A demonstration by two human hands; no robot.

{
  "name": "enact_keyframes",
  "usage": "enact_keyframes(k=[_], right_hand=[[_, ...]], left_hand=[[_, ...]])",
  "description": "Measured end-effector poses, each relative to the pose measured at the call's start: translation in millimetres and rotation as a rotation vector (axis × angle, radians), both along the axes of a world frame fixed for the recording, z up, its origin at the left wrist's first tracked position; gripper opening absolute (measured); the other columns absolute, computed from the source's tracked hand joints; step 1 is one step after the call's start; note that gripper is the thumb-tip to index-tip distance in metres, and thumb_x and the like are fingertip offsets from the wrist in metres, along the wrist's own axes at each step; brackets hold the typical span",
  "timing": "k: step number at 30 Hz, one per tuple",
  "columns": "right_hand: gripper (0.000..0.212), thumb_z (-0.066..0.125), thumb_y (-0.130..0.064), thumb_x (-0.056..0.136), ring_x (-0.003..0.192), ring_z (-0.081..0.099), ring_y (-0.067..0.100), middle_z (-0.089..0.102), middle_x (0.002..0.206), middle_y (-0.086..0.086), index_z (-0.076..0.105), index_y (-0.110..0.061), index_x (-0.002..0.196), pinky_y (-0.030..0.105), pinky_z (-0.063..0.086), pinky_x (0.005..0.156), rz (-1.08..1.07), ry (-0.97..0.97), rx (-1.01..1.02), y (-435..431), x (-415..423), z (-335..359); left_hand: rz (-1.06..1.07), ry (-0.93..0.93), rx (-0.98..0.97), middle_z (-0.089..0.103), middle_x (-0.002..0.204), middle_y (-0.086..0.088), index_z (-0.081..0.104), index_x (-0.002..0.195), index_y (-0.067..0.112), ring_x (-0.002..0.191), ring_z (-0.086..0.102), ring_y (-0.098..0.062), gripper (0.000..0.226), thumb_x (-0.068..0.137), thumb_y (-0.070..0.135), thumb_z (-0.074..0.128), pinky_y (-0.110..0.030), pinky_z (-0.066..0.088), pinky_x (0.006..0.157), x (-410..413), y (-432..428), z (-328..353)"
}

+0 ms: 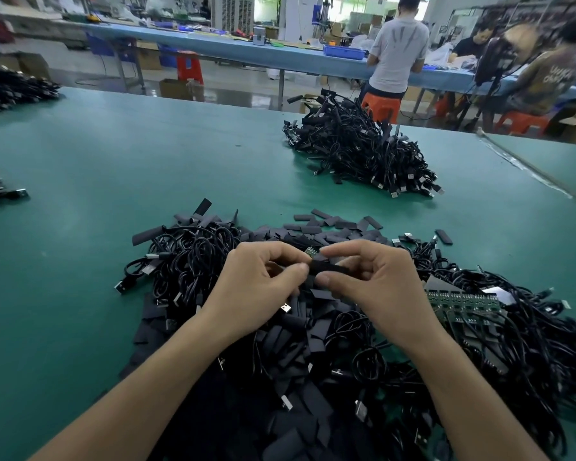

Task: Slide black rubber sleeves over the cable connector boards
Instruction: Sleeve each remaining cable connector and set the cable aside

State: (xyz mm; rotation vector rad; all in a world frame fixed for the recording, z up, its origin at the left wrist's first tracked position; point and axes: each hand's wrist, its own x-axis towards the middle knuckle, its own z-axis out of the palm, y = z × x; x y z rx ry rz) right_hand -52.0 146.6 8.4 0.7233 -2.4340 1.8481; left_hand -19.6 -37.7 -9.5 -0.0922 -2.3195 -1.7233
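Both hands meet above a heap of black cables and flat rubber sleeves (300,344). My left hand (263,287) pinches the left end of a black rubber sleeve (328,268) between thumb and fingers. My right hand (369,281) pinches the same sleeve from the right. A small green connector board (310,253) sticks out just above the sleeve, between the fingertips of both hands. Its cable is lost among the pile below. How far the board sits inside the sleeve is hidden by my fingers.
A panel of joined circuit boards (463,304) lies on cables at my right. A second heap of sleeved cables (363,148) sits further back right on the green table (113,168). Smaller cable piles (14,88) lie at the left edge. People work at benches behind.
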Motion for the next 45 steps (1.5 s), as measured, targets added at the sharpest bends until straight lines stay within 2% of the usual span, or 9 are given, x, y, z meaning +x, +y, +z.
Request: enact_keyframes(k=[4, 9, 14, 18, 23, 27, 34, 41, 45], right_hand=[[0.026, 0.086, -0.015, 0.072, 0.057, 0.067, 0.014, 0.071, 0.068, 0.004, 0.075, -0.027, 0.092, 0.024, 0.054, 0.053, -0.024, 0.036, -0.002, -0.9, 2.6, 0.7], [0.031, 0.087, -0.012, 0.072, 0.079, 0.071, 0.003, 0.075, 0.085, -0.013, 0.077, -0.027, 0.097, 0.016, 0.055, 0.071, -0.016, 0.205, 0.14, -0.5, 4.0, 2.7], [0.03, 0.084, -0.021, 0.074, 0.083, 0.067, -0.003, 0.072, 0.089, -0.017, 0.077, -0.019, 0.104, 0.013, 0.052, 0.075, -0.157, 0.29, 0.224, 6.1, -3.0, 3.7], [0.023, 0.083, -0.019, 0.075, 0.08, 0.069, -0.002, 0.075, 0.087, -0.012, 0.078, -0.019, 0.098, 0.015, 0.054, 0.074, -0.155, 0.223, 0.181, 16.1, -8.6, 6.4], [0.019, 0.081, -0.016, 0.074, 0.066, 0.065, -0.004, 0.074, 0.08, -0.012, 0.078, -0.022, 0.092, 0.008, 0.048, 0.063, -0.09, 0.192, 0.172, 19.7, -9.9, 5.2], [0.016, 0.08, -0.014, 0.077, 0.064, 0.066, -0.003, 0.075, 0.08, -0.013, 0.078, -0.024, 0.09, 0.009, 0.048, 0.062, -0.059, 0.165, 0.151, 21.5, -11.6, 4.3], [0.028, 0.077, -0.034, 0.067, 0.072, 0.068, 0.004, 0.074, 0.086, -0.015, 0.076, -0.031, 0.094, 0.013, 0.052, 0.069, 0.032, 0.083, 0.197, 28.7, -12.2, 8.3], [0.029, 0.076, -0.037, 0.069, 0.073, 0.07, 0.002, 0.075, 0.082, -0.012, 0.079, -0.026, 0.095, 0.012, 0.051, 0.068, 0.105, 0.055, 0.275, 32.4, -12.8, 10.7], [0.023, 0.076, -0.036, 0.07, 0.068, 0.068, 0.001, 0.074, 0.076, -0.011, 0.08, -0.024, 0.09, 0.009, 0.049, 0.063, 0.086, 0.078, 0.274, 30.7, -13.2, 8.7]], left_hand=[[-0.044, -0.016, 0.012, 0.071, 0.064, -0.004, 0.075, 0.082, 0.025, 0.057, 0.068, -0.014, 0.007, 0.085, 0.026, 0.069, -0.022, 0.05, 0.053, 0.4, 2.3, 0.7], [-0.006, -0.014, 0.009, 0.067, 0.055, -0.002, 0.075, 0.08, 0.024, 0.047, 0.06, -0.014, 0.015, 0.092, 0.018, 0.069, -0.022, 0.048, 0.049, -1.0, 0.3, -0.4], [-0.014, -0.049, 0.07, 0.073, 0.069, -0.007, 0.075, 0.087, 0.022, 0.056, 0.068, -0.02, 0.016, 0.087, 0.006, 0.072, -0.028, 0.053, 0.053, 0.2, 0.8, 1.2], [-0.048, -0.067, 0.118, 0.075, 0.078, -0.006, 0.064, 0.096, 0.017, 0.062, 0.072, -0.022, 0.024, 0.086, -0.003, 0.07, -0.029, 0.057, 0.055, 0.7, 1.1, 2.1], [-0.069, -0.016, 0.056, 0.073, 0.072, 0.002, 0.07, 0.088, 0.02, 0.058, 0.068, -0.012, 0.021, 0.086, -0.001, 0.072, -0.015, 0.049, 0.053, -0.3, 2.0, 0.5], [-0.079, 0.002, 0.028, 0.073, 0.073, 0.005, 0.074, 0.09, 0.021, 0.059, 0.066, -0.009, 0.018, 0.087, 0.003, 0.072, -0.015, 0.05, 0.057, -0.5, 0.2, 0.5], [-0.131, -0.026, -0.016, 0.072, 0.072, 0.008, 0.076, 0.089, 0.021, 0.058, 0.062, -0.004, 0.02, 0.09, 0.002, 0.069, -0.013, 0.046, 0.056, 0.6, -1.0, 4.7], [-0.14, -0.042, -0.056, 0.072, 0.072, -0.005, 0.077, 0.089, 0.022, 0.06, 0.057, -0.012, 0.02, 0.089, 0.004, 0.07, -0.027, 0.048, 0.059, 1.0, -0.5, 5.8], [-0.178, -0.052, -0.075, 0.068, 0.063, 0.013, 0.077, 0.089, 0.022, 0.057, 0.057, 0.0, 0.021, 0.09, 0.003, 0.07, -0.015, 0.045, 0.058, 1.3, -1.5, 5.4]])
